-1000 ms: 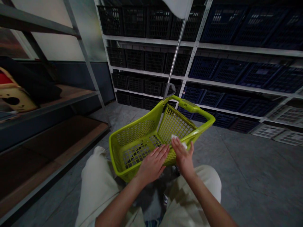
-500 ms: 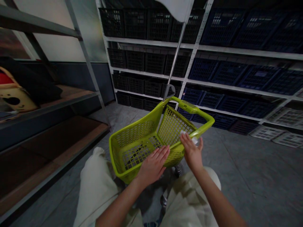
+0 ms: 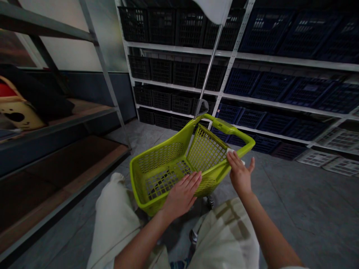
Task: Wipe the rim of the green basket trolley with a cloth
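Observation:
A yellow-green plastic shopping basket [image 3: 161, 158] stands on wheels in front of me, with a long metal pull handle [image 3: 209, 73] rising from its far end. My left hand [image 3: 182, 196] lies flat on the near rim, fingers together and not curled around it. My right hand [image 3: 239, 173] presses a small white cloth [image 3: 235, 155] against the right rim, with the thumb spread away. Much of the cloth is hidden under my fingers. A white tag [image 3: 214, 9] tops the metal handle.
White metal shelves with black and navy plastic crates [image 3: 280, 86] fill the back. White crates [image 3: 316, 158] lie low at the right. Wood-boarded metal shelving [image 3: 64, 164] with a yellow-and-red item stands at the left. The floor is grey, and my beige-trousered legs show below.
My right hand has moved rightward along the basket rim, carrying the white cloth. My left hand and the basket stay in nearly the same place.

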{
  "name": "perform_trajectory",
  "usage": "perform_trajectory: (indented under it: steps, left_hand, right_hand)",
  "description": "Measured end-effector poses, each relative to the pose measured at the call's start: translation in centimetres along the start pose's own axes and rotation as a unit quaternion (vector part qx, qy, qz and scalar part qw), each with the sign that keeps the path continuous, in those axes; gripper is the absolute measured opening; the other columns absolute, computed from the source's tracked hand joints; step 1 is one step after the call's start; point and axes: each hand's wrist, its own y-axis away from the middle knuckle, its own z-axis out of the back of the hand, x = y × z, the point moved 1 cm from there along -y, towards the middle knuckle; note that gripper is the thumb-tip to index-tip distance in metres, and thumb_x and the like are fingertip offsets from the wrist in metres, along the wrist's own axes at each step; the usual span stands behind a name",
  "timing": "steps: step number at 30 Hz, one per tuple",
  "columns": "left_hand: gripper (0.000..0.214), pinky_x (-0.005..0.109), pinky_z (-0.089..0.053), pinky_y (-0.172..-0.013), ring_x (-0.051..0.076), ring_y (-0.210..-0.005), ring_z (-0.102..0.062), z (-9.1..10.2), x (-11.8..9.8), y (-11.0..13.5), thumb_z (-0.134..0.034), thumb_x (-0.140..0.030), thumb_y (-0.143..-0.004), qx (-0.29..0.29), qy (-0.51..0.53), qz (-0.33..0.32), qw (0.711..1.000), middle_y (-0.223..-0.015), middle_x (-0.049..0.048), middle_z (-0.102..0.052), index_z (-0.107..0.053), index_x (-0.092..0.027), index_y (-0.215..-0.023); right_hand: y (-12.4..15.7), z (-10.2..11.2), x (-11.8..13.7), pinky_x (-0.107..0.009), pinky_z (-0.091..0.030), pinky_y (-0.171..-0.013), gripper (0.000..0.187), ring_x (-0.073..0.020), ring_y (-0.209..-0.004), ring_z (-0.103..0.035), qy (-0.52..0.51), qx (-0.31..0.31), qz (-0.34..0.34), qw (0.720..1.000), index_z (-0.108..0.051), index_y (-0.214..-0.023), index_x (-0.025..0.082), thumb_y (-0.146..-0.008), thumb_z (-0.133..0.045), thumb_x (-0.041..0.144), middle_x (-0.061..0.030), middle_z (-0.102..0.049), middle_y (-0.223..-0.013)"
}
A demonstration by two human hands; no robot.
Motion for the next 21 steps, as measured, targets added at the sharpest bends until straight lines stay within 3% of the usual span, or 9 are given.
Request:
perform_trajectory:
  steps: [4, 6, 9, 13, 15, 17, 21]
  left_hand:
    - [0.068, 0.036, -0.012, -0.121, 0.021, -0.149, -0.013, -0.1, 0.1, 0.0, -0.042, -0.034, -0.095, 0.006, -0.006, -0.004, 1.000, -0.163, 0.0080, -0.011, -0.017, -0.009, -0.154]
    - [0.068, 0.037, -0.013, -0.121, 0.022, -0.149, -0.013, -0.1, 0.1, 0.0, -0.042, -0.036, -0.096, 0.006, -0.012, -0.007, 1.000, -0.162, 0.0082, -0.013, -0.019, -0.009, -0.153]
    - [0.067, 0.036, -0.013, -0.121, 0.021, -0.149, -0.013, 0.1, 0.1, 0.1, -0.042, -0.035, -0.096, 0.004, -0.018, -0.003, 1.000, -0.163, 0.0072, -0.012, -0.018, -0.010, -0.154]
    - [0.068, 0.036, -0.013, -0.121, 0.021, -0.149, -0.013, 0.3, 0.0, 0.0, -0.040, -0.036, -0.097, 0.009, -0.013, -0.010, 1.000, -0.163, 0.0077, -0.010, -0.015, -0.009, -0.154]
    - [0.067, 0.036, -0.012, -0.121, 0.021, -0.149, -0.014, 0.3, 0.0, 0.0, -0.039, -0.035, -0.097, 0.009, -0.013, -0.005, 1.000, -0.163, 0.0076, -0.010, -0.015, -0.009, -0.154]
    - [0.068, 0.036, -0.013, -0.121, 0.021, -0.149, -0.014, 0.2, 0.0, -0.1, -0.040, -0.034, -0.097, 0.009, -0.013, -0.001, 1.000, -0.163, 0.0075, -0.010, -0.015, -0.009, -0.154]
    - [0.070, 0.036, -0.013, -0.121, 0.022, -0.149, -0.015, 0.1, 0.0, -0.1, -0.042, -0.039, -0.096, 0.014, -0.011, -0.009, 1.000, -0.162, 0.0087, -0.013, -0.017, -0.009, -0.154]
  right_hand:
    - [2.6, -0.4, 6.4, -0.052, 0.003, -0.118, 0.066, -0.0170, -0.132, -0.048, -0.074, 0.058, 0.072, 0.993, -0.044, -0.142, 0.022, -0.082, -0.034, -0.002, -0.0081, -0.055, -0.140]
    - [3.3, -0.3, 7.8, -0.050, 0.001, -0.119, 0.064, -0.0158, -0.133, -0.046, -0.094, 0.084, 0.113, 0.986, -0.044, -0.142, 0.021, -0.083, -0.033, -0.002, -0.0082, -0.053, -0.141]
    - [2.3, 0.3, 5.1, -0.051, 0.001, -0.119, 0.063, -0.0164, -0.133, -0.046, -0.069, 0.081, 0.119, 0.987, -0.045, -0.141, 0.023, -0.084, -0.034, -0.002, -0.0062, -0.054, -0.140]
    - [-0.4, 0.6, -1.5, -0.056, 0.002, -0.117, 0.064, -0.0220, -0.132, -0.048, 0.010, 0.011, 0.029, 0.999, -0.049, -0.138, 0.025, -0.081, -0.039, -0.001, -0.0055, -0.060, -0.134]
    - [-0.8, 0.3, -2.2, -0.057, 0.001, -0.116, 0.064, -0.0232, -0.131, -0.049, 0.021, -0.013, -0.001, 1.000, -0.050, -0.138, 0.024, -0.080, -0.039, -0.001, -0.0064, -0.061, -0.133]
    - [-0.2, -0.1, -0.2, -0.055, -0.001, -0.117, 0.065, -0.0219, -0.131, -0.049, 0.000, -0.009, 0.001, 1.000, -0.049, -0.138, 0.023, -0.079, -0.038, -0.002, -0.0071, -0.059, -0.135]
    - [2.5, -0.7, 6.9, -0.049, -0.004, -0.120, 0.067, -0.0170, -0.134, -0.046, -0.080, 0.047, 0.083, 0.992, -0.043, -0.142, 0.020, -0.079, -0.036, -0.002, -0.0077, -0.055, -0.140]
